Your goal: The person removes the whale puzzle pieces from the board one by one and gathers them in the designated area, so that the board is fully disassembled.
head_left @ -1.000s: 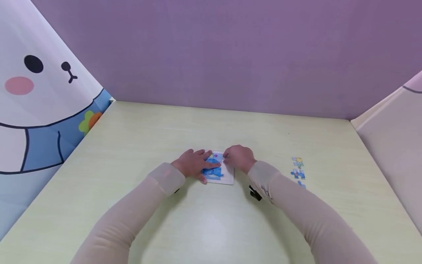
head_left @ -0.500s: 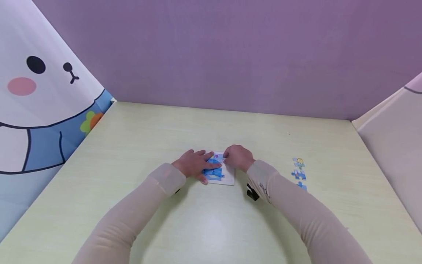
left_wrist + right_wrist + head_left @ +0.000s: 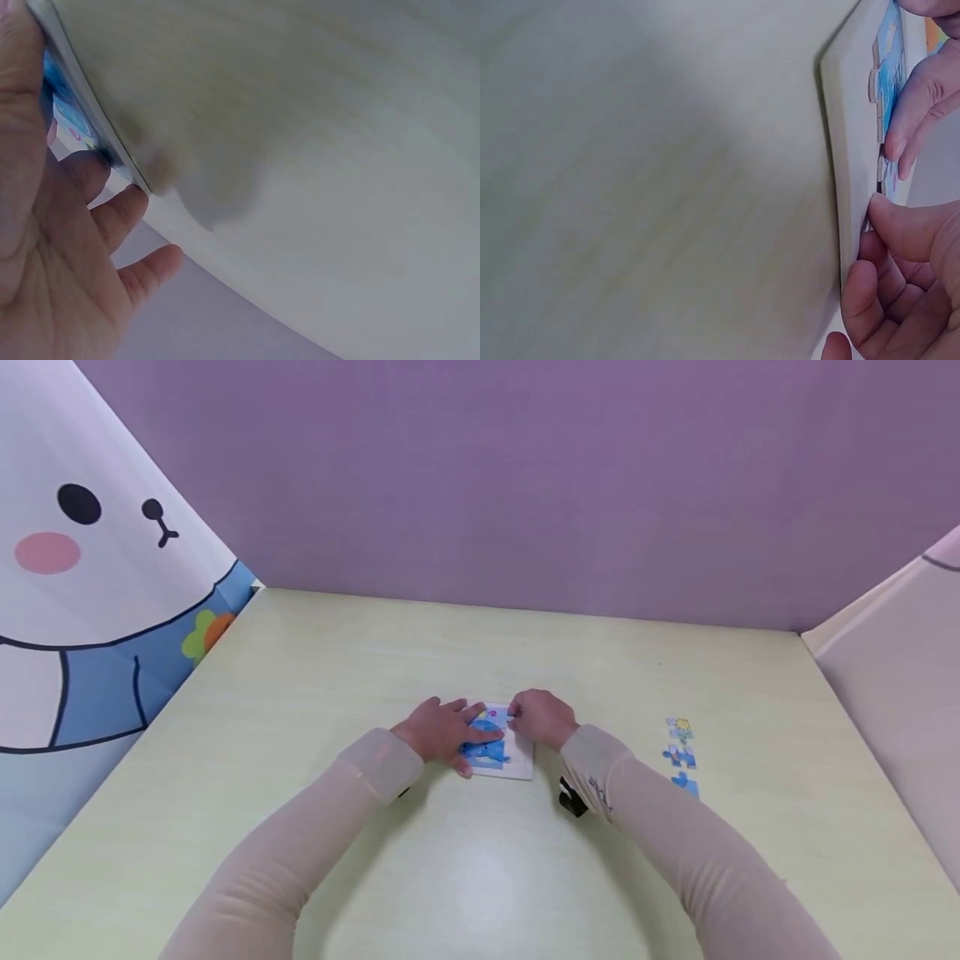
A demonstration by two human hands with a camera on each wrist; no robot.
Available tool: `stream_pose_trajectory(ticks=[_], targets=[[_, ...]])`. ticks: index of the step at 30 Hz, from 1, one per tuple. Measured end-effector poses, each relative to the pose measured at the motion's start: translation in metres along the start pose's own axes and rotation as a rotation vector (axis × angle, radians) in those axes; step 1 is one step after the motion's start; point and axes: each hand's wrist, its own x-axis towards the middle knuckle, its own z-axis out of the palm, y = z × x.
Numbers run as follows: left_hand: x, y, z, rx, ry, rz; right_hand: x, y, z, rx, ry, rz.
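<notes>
A small white-framed jigsaw puzzle board (image 3: 521, 763) lies on the table, its left part filled with blue picture pieces (image 3: 487, 752). My left hand (image 3: 437, 732) rests spread over the left side of the board, fingers straight and touching the pieces. At the upper right of the board, my right hand (image 3: 545, 720) has its fingers curled. In the right wrist view its thumb and index finger pinch a thin puzzle piece (image 3: 868, 223) at the board's surface; most of that piece is hidden by the fingers. The left wrist view shows the board's edge (image 3: 101, 120) beside the left fingers.
To the right on the pale table (image 3: 480, 860) lie loose pieces in a column: a sun piece (image 3: 680, 727), a blue-and-white piece (image 3: 680, 757) and a blue piece (image 3: 686, 784) partly behind the right sleeve. A purple wall (image 3: 525, 485) stands behind the table.
Both hands stay almost in the same place on the board. The right forearm has shifted very slightly left, baring more of the lowest loose piece.
</notes>
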Motion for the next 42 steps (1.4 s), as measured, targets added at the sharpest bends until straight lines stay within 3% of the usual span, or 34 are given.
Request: stream_pose_trajectory(ticks=[9, 15, 22, 37, 42], targets=[[-0.001, 0.001, -0.001, 0.03, 0.002, -0.016, -0.001, -0.002, -0.003, 0.021, 0.004, 0.011], [-0.001, 0.001, -0.001, 0.004, -0.003, -0.009, -0.006, -0.001, -0.005, -0.003, 0.002, -0.041], [0.001, 0.001, 0.001, 0.008, 0.001, -0.008, -0.009, 0.007, -0.012, 0.052, 0.034, -0.053], [0.001, -0.001, 0.001, 0.03, 0.009, 0.007, -0.022, 0.04, -0.026, 0.086, 0.083, -0.022], [0.0, -0.001, 0.001, 0.033, 0.017, 0.011, -0.029, 0.055, -0.031, 0.071, 0.104, -0.067]])
